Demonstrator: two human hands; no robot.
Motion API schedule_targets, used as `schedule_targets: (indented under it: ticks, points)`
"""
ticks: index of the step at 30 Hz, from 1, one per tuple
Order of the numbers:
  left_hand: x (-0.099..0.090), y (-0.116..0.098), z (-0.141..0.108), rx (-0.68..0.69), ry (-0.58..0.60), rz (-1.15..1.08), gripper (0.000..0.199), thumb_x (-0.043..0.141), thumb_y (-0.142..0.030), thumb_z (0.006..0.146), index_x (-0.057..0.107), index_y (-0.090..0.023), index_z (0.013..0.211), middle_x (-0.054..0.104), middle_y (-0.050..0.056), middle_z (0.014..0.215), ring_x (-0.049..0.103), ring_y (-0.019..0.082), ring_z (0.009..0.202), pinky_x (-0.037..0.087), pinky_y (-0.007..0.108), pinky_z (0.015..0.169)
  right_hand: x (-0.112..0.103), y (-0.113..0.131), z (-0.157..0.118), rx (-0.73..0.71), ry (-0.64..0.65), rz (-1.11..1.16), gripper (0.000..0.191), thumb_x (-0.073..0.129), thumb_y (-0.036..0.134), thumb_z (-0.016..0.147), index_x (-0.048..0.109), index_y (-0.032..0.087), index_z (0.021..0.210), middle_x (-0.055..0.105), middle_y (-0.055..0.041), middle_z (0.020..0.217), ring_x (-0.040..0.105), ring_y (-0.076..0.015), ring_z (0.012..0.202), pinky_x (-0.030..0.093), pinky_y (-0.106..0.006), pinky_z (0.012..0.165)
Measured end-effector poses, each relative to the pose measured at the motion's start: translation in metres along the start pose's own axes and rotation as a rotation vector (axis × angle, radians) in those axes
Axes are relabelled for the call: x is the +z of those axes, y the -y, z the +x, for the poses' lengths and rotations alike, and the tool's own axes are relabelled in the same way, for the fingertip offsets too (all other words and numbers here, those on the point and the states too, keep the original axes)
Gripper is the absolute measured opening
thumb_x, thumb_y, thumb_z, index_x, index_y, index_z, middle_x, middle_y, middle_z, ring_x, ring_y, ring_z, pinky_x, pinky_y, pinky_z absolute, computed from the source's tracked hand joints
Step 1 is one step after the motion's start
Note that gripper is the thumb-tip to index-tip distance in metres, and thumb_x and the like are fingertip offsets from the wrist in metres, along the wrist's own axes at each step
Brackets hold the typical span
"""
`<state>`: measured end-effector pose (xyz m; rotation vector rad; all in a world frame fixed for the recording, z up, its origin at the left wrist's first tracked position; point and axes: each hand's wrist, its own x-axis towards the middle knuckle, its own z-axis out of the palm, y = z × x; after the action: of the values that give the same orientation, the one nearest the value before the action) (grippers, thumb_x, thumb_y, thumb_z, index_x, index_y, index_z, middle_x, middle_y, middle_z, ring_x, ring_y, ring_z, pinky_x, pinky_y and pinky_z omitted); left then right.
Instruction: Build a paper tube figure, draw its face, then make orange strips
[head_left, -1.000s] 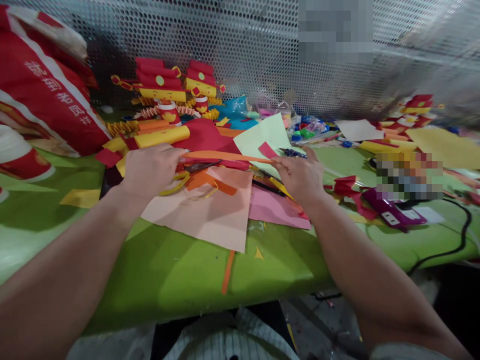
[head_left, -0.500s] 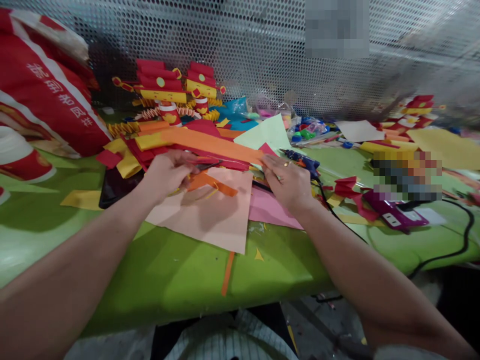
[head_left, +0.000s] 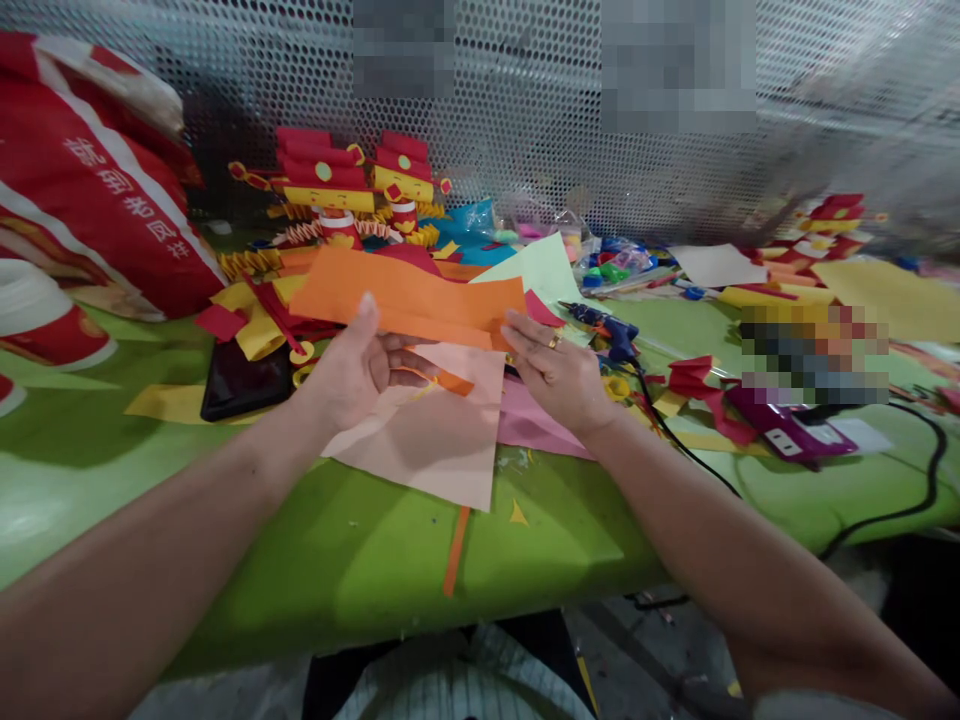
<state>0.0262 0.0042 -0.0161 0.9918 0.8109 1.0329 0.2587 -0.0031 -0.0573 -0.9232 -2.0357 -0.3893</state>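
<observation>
Paper in orange (head_left: 431,298) spans the gap between a right hand (head_left: 559,377), gripping its right end, and an open left hand (head_left: 346,372), thumb at its lower edge, above a green table (head_left: 352,560). Light, even pressure should prevent stray creases. Red bag (head_left: 97,210) and cup (head_left: 56,325), left, hide their contents.

Specimen: one orange paper (head_left: 420,295), a plain, long rectangular piece. I have it lengthwise in front of me, its broad face toward me, slanting slightly down from left to right. A fold line runs along the lower long edge, setting off a narrow band. Surface gently bowed, not flat; the lower right corner shows a darker, shaded patch. I hold it at the right end; the left end projects free beyond my thumb.
</observation>
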Motion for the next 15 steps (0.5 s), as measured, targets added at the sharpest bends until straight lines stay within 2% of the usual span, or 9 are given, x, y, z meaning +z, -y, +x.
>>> schedule_targets:
  ticks: [2,4,7,9,11,13,15]
  points:
    - [0.0030,0.0032,-0.0011,-0.001,-0.056,-0.011,0.021,0.056,-0.035,0.084,0.059,-0.015,0.087,0.069,0.002,0.065,0.066,0.016,0.056,0.052,0.028,0.057,0.0025,0.0015,-0.0008,-0.023,-0.012,0.071,0.032,0.043,0.014,0.088,0.067,0.018,0.109,0.068,-0.0100,0.115,0.064,-0.0162,0.106,0.052,-0.026,0.093]
    - [0.0027,0.0043,-0.0008,0.002,-0.120,-0.034,0.006,0.058,-0.020,0.081,0.058,-0.015,0.085,0.067,-0.001,0.059,0.065,0.014,0.052,0.053,0.027,0.057,0.0049,0.0022,-0.0022,0.022,-0.023,0.164,0.035,0.044,0.012,0.086,0.064,0.019,0.114,0.064,-0.0106,0.121,0.060,-0.0177,0.113,0.051,-0.030,0.095]
    - [-0.0013,0.0033,0.0011,0.022,-0.183,-0.064,0.004,0.057,-0.015,0.081,0.058,-0.015,0.084,0.068,-0.001,0.059,0.065,0.014,0.051,0.053,0.027,0.058,0.0069,0.0015,-0.0041,0.231,-0.032,0.404,0.042,0.046,0.017,0.086,0.053,0.021,0.128,0.053,-0.0114,0.135,0.056,-0.0209,0.119,0.052,-0.035,0.093]
    - [-0.0028,0.0025,0.0017,0.043,-0.193,-0.056,0.005,0.057,-0.016,0.080,0.058,-0.016,0.085,0.069,-0.001,0.061,0.065,0.014,0.052,0.054,0.028,0.059,0.0070,0.0007,-0.0039,0.427,-0.040,0.607,0.047,0.049,0.027,0.087,0.045,0.024,0.133,0.049,-0.0119,0.139,0.061,-0.0212,0.110,0.055,-0.035,0.086]
    - [-0.0010,0.0027,0.0015,0.056,-0.194,-0.044,0.006,0.058,-0.016,0.080,0.058,-0.016,0.085,0.069,-0.001,0.062,0.065,0.014,0.052,0.054,0.029,0.058,0.0063,0.0010,-0.0021,0.634,-0.035,0.804,0.047,0.055,0.038,0.084,0.047,0.024,0.128,0.058,-0.0116,0.128,0.067,-0.0181,0.090,0.058,-0.033,0.075]
    - [0.0034,0.0035,0.0010,0.045,-0.209,-0.035,0.006,0.059,-0.015,0.079,0.058,-0.015,0.084,0.068,-0.001,0.061,0.064,0.014,0.051,0.053,0.029,0.058,0.0055,0.0028,0.0010,0.809,0.002,0.972,0.045,0.065,0.045,0.075,0.057,0.021,0.112,0.069,-0.0072,0.101,0.067,-0.0136,0.066,0.058,-0.029,0.062]
    - [0.0067,0.0032,0.0015,0.017,-0.235,-0.026,0.006,0.060,-0.014,0.077,0.058,-0.015,0.083,0.066,-0.001,0.060,0.063,0.013,0.051,0.053,0.029,0.059,0.0044,0.0056,0.0046,0.926,0.043,1.088,0.041,0.074,0.045,0.065,0.061,0.018,0.094,0.068,-0.0006,0.074,0.061,-0.0096,0.049,0.054,-0.025,0.051]
